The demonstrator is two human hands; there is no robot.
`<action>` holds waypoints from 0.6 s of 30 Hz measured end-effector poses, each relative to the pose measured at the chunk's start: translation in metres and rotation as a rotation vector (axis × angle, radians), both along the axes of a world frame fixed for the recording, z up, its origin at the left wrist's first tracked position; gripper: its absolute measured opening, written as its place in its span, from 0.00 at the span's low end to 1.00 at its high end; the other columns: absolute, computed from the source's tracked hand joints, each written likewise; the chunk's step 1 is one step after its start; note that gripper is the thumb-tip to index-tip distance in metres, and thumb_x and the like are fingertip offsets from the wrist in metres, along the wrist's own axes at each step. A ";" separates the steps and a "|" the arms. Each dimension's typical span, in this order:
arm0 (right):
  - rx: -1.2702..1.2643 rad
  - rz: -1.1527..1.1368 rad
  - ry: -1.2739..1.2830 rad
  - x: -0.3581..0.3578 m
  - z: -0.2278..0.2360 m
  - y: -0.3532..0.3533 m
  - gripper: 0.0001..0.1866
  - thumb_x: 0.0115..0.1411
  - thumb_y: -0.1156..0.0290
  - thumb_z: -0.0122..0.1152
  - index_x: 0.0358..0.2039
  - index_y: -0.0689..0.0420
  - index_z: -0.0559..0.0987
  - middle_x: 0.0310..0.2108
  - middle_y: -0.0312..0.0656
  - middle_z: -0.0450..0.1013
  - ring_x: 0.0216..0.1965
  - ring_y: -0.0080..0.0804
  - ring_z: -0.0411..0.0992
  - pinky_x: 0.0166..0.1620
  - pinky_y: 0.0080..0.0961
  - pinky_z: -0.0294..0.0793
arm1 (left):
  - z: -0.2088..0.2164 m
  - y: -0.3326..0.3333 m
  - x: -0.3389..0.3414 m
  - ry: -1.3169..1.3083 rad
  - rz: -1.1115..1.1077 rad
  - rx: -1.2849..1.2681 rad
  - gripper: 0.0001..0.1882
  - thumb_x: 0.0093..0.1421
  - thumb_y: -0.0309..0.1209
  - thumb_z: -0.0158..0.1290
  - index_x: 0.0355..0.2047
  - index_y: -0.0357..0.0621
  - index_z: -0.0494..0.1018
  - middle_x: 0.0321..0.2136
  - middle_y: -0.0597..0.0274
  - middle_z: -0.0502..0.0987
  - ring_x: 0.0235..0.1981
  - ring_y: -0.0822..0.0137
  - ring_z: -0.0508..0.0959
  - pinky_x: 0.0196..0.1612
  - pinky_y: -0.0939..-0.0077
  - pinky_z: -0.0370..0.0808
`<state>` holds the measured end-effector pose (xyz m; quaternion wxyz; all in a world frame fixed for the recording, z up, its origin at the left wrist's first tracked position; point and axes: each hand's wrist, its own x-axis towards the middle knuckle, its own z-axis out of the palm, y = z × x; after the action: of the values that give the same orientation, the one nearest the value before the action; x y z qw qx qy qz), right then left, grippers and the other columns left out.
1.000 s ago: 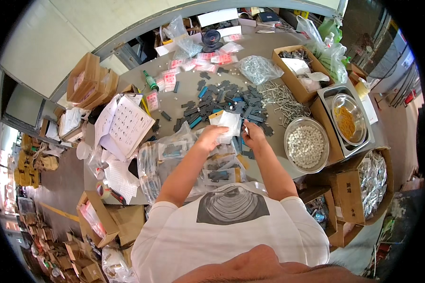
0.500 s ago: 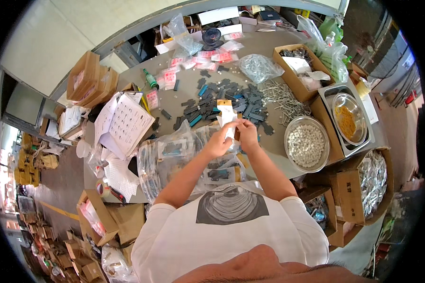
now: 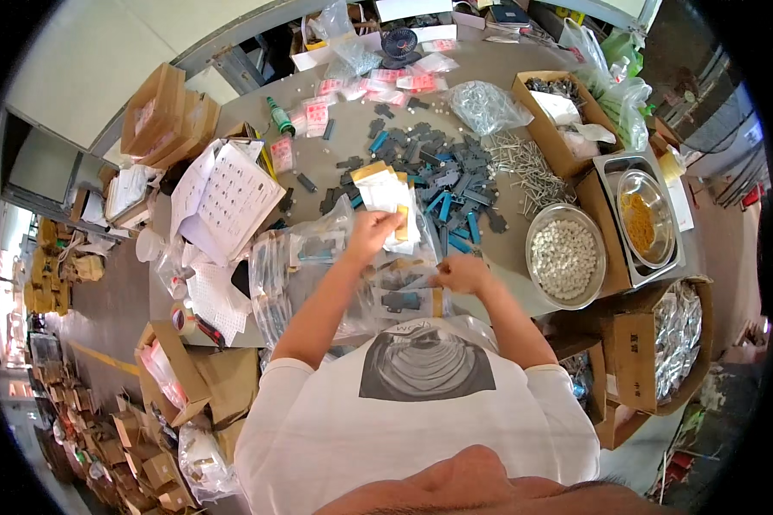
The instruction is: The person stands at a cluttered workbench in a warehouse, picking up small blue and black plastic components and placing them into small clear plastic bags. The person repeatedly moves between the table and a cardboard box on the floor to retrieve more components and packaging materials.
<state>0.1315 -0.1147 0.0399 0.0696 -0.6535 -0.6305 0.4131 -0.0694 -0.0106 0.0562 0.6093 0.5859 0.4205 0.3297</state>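
My left hand (image 3: 374, 236) is closed on a small bundle of white papers with yellow-brown edges (image 3: 385, 190), held over the near side of the pile. My right hand (image 3: 464, 275) is apart from it, to the right, with its fingers curled together. Whatever the right fingers hold, if anything, is too small to make out. Below both hands lie clear plastic bags (image 3: 318, 249) with grey and blue parts inside. A loose heap of dark grey and blue plastic pieces (image 3: 455, 176) spreads just beyond the hands.
To the right stand a metal bowl of white pellets (image 3: 565, 257), a heap of screws (image 3: 528, 172) and a bowl of yellow bits (image 3: 640, 219). Open printed sheets (image 3: 232, 202) lie left. A green bottle (image 3: 279, 116), a small fan (image 3: 399, 45) and cardboard boxes (image 3: 567, 112) ring the table.
My hands have drawn apart. The left moved a little left and nearer with the papers, which now look fanned out; the right moved nearer to me, away from them.
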 end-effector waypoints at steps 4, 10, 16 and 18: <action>-0.007 0.070 0.044 -0.009 -0.015 -0.018 0.15 0.47 0.58 0.65 0.27 0.56 0.80 0.30 0.46 0.76 0.35 0.46 0.74 0.38 0.37 0.71 | 0.000 0.000 -0.005 0.158 -0.122 0.253 0.09 0.53 0.26 0.55 0.33 0.35 0.78 0.26 0.60 0.79 0.29 0.74 0.75 0.33 0.79 0.72; 0.405 -0.096 0.101 0.004 -0.026 -0.010 0.08 0.45 0.70 0.64 0.27 0.56 0.76 0.27 0.47 0.72 0.34 0.47 0.71 0.37 0.38 0.70 | 0.004 -0.012 0.002 0.512 -0.366 0.484 0.11 0.48 0.25 0.49 0.30 0.37 0.78 0.20 0.50 0.76 0.19 0.63 0.74 0.26 0.72 0.71; 0.195 0.014 0.249 0.001 -0.024 -0.001 0.09 0.47 0.74 0.62 0.31 0.59 0.76 0.28 0.44 0.73 0.32 0.41 0.72 0.36 0.32 0.70 | -0.010 -0.026 0.015 0.739 -0.578 0.632 0.18 0.49 0.40 0.53 0.18 0.34 0.75 0.14 0.46 0.71 0.18 0.49 0.73 0.23 0.62 0.69; 0.203 -0.042 0.397 0.000 -0.013 -0.003 0.08 0.48 0.77 0.61 0.31 0.59 0.77 0.28 0.43 0.74 0.32 0.40 0.73 0.36 0.31 0.71 | -0.003 -0.027 0.016 0.706 -0.653 0.559 0.29 0.48 0.53 0.55 0.15 0.33 0.73 0.13 0.45 0.70 0.18 0.48 0.72 0.24 0.60 0.69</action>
<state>0.1312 -0.1175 0.0273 0.2664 -0.5619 -0.6289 0.4667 -0.0538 -0.0371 0.0536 0.3234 0.9000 0.2922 0.0061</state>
